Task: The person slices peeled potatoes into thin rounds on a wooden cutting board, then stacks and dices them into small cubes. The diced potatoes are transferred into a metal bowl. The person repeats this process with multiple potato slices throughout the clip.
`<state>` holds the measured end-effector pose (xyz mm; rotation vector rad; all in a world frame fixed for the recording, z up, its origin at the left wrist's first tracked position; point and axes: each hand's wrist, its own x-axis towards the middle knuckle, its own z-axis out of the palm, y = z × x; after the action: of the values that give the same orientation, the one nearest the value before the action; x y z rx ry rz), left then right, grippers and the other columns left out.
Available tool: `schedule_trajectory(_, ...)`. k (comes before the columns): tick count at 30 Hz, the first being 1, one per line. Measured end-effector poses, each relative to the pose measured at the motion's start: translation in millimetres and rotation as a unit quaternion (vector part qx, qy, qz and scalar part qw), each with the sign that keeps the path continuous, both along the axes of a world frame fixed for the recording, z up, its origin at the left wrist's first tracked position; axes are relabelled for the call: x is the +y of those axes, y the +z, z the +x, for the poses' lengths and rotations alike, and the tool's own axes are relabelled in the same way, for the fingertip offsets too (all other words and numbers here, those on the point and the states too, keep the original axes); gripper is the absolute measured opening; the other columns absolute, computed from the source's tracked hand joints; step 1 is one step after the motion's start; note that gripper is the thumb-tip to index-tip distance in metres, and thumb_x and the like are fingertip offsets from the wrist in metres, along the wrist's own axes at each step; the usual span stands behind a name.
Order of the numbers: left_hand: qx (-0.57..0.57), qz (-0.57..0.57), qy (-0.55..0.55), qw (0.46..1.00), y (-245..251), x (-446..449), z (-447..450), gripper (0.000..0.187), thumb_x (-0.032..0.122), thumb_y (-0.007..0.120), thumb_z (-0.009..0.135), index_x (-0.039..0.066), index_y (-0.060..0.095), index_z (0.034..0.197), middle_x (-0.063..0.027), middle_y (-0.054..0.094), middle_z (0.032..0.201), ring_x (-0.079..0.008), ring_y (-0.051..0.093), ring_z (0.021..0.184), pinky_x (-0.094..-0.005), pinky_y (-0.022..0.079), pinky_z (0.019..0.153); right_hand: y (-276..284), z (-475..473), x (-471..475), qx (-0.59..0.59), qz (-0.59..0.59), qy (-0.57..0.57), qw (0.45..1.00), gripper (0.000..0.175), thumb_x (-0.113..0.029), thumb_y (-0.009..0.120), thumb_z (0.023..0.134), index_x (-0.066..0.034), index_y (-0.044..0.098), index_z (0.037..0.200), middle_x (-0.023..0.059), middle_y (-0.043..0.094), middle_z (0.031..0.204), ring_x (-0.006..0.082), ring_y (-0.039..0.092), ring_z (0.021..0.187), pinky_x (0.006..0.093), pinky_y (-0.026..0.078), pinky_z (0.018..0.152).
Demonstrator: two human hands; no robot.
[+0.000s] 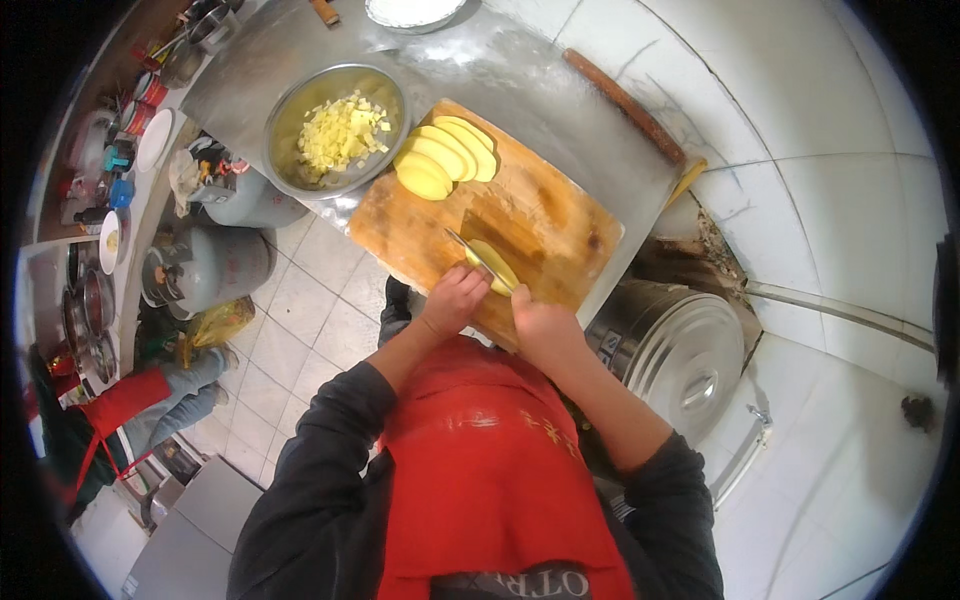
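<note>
My right hand (546,324) grips a kitchen knife (480,259), seen nearly edge-on with its blade upright. The blade lies along a peeled yellow potato piece (501,264) at the near edge of the wooden cutting board (420,240). Curled fingers of my left hand (454,298) hold the potato on the other side of the blade; part of it is hidden by them. Several oval potato slices (442,154) overlap at the board's far left. Beside that corner stands a steel bowl (274,142) with diced potato (345,131) inside.
A wooden rolling pin (626,105) lies on the steel table (517,82) along the tiled wall. A large lidded metal pot (697,360) stands low on my right. Gas cylinders (217,262) and a person in a red apron (124,401) are at the left.
</note>
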<state>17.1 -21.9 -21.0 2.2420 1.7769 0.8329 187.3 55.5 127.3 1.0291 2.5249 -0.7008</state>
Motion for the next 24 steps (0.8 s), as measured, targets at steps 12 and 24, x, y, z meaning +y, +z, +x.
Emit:
schedule_trajectory(12,-0.054,0.064,0.027,0.996,-12.7,-0.6,4.3,0.033,0.009,0.060,0.080,0.001,0.066,0.111,-0.0127,0.065,0.115,-0.0313,0.063,0.103,-0.0393,0.054,0.089,35.3,74.4,-19.2,-0.106,-0.038,-0.043,0.993,0.020,-0.013,0.051,0.091,-0.0014,0.046,0.106,0.0248,0.068,0.084,0.0427,0.070,0.078,0.0535,0.054,0.068)
schedule_trajectory(24,-0.097,0.036,0.004,0.995,-10.9,-0.4,-0.4,0.027,0.005,0.059,0.080,0.002,0.065,0.106,-0.0163,0.063,0.115,-0.0341,0.062,0.104,-0.0435,0.052,0.091,2.7,115.0,-43.8,-0.097,-0.037,-0.045,0.994,0.016,-0.011,0.054,0.089,-0.0017,0.048,0.100,0.0240,0.069,0.085,0.0431,0.069,0.073,0.0541,0.054,0.064)
